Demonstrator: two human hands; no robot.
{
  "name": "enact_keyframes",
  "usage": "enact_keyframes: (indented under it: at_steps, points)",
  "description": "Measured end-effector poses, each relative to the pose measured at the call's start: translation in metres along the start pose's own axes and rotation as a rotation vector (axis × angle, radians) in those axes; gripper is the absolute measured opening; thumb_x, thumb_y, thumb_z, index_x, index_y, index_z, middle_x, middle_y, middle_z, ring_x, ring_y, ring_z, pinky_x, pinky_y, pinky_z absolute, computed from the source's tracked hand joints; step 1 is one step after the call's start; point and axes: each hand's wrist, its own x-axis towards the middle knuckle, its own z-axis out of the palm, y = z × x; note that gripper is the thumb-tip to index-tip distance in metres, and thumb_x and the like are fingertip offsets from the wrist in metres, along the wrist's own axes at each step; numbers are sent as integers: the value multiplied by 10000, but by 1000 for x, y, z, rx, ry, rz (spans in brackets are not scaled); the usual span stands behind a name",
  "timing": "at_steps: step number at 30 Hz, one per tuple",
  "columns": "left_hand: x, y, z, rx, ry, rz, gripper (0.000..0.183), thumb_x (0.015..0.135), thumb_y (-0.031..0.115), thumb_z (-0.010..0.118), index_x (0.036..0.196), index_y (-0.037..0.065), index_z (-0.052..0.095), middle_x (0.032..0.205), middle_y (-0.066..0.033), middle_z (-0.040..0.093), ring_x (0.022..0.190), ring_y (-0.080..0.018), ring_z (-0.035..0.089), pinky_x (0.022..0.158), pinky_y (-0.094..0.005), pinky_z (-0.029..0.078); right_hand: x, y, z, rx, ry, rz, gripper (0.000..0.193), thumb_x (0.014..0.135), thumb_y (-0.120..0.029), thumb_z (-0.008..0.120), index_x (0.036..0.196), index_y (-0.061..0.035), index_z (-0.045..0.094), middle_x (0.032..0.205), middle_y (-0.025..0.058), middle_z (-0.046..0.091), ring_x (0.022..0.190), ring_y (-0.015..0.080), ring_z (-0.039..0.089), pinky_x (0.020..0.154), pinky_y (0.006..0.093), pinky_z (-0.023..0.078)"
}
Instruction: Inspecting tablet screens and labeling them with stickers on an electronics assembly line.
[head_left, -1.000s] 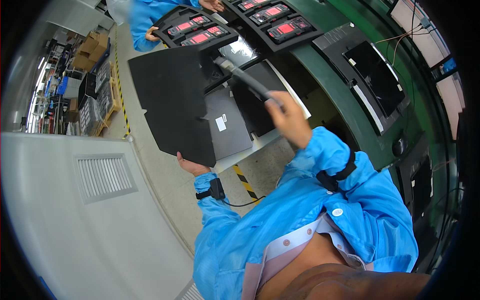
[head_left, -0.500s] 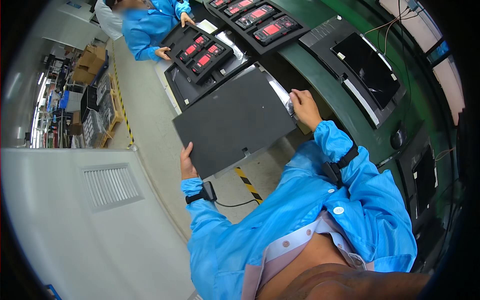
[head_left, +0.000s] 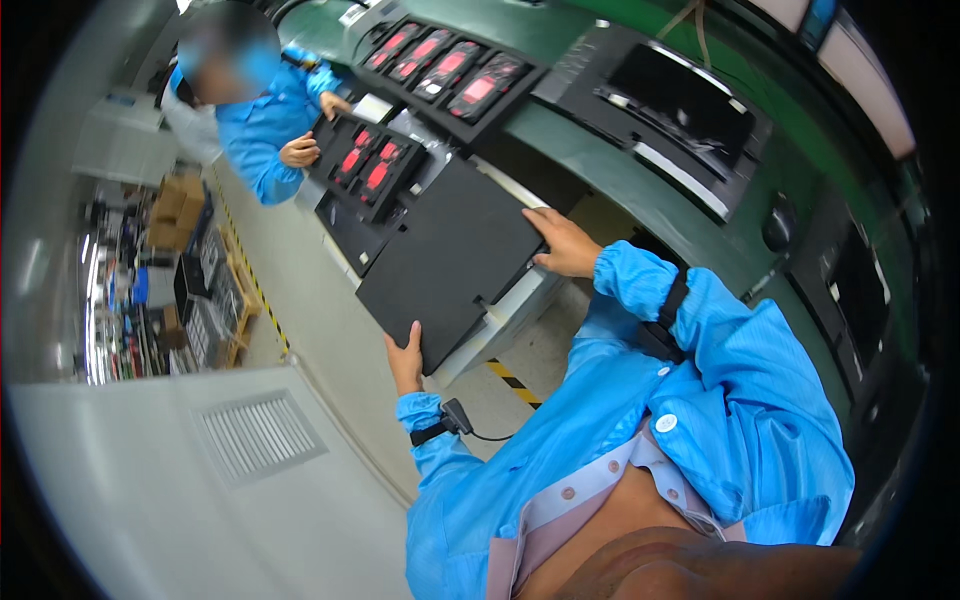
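Observation:
A flat black foam sheet (head_left: 450, 265) with a small notch in its near edge lies tilted over a pale open box (head_left: 513, 325). My left hand (head_left: 404, 362) grips its near left corner, thumb along the edge and the other fingers partly hidden. On the right side, my right hand (head_left: 566, 243) holds the sheet's edge with its fingers over the top. Just beyond, a co-worker's hands (head_left: 302, 150) hold a black foam tray (head_left: 375, 208) with several red-and-black handheld devices (head_left: 377, 176), over the far part of the box area.
On the green table (head_left: 560, 145) stands a larger black tray (head_left: 510, 108) of similar devices. Black display panels (head_left: 680, 100) and a computer mouse (head_left: 778, 222) lie farther right. A white cabinet with a vent (head_left: 260, 437) stands at left; cartons (head_left: 180, 210) sit beyond the floor stripe.
The foam sheet has come down onto the box, both hands with it. My right hand has moved left onto its edge. The co-worker's tray has shifted left in the picture.

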Motion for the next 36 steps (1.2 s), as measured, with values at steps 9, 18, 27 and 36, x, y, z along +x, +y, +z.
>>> enact_keyframes:
  at_steps: [9, 18, 27, 36]
  points:
    - [11, 170, 66, 106, 7, 371, 631, 1081, 365, 720, 1519, -63, 570, 1120, -145, 742, 1016, -255, 697, 918, -406, 554, -86, -104, -124, -75, -279, -139, 630, 951, -424, 798, 1430, -49, 633, 1461, 207, 605, 1358, 401, 619, 1025, 553, 564]
    - [-148, 307, 272, -409, -1442, 627, 333, 1110, 100, 665, 1393, -76, 659, 997, -128, 768, 933, -184, 714, 912, -338, 566, -459, -146, -233, -77, 760, 764, 447, 1031, -446, 712, 1256, -61, 747, 1226, 187, 757, 1142, 393, 742, 956, 495, 599]
    - [-226, 340, 331, -349, -1634, 776, 271, 1105, 122, 704, 1320, -42, 717, 982, -98, 762, 935, -154, 709, 864, -302, 543, -705, -85, -87, 513, 2215, 1520, 735, 958, -586, 837, 1334, 23, 670, 1218, 142, 741, 1093, 291, 749, 878, 439, 618]
    - [-279, 349, 343, -306, -1723, 955, 243, 1061, 78, 740, 1284, -19, 745, 1000, -84, 752, 940, -157, 713, 861, -310, 567, -751, -155, -22, 338, 2504, 1062, 867, 971, -349, 827, 1594, 135, 468, 1483, 202, 659, 1305, 231, 661, 1063, 349, 532]
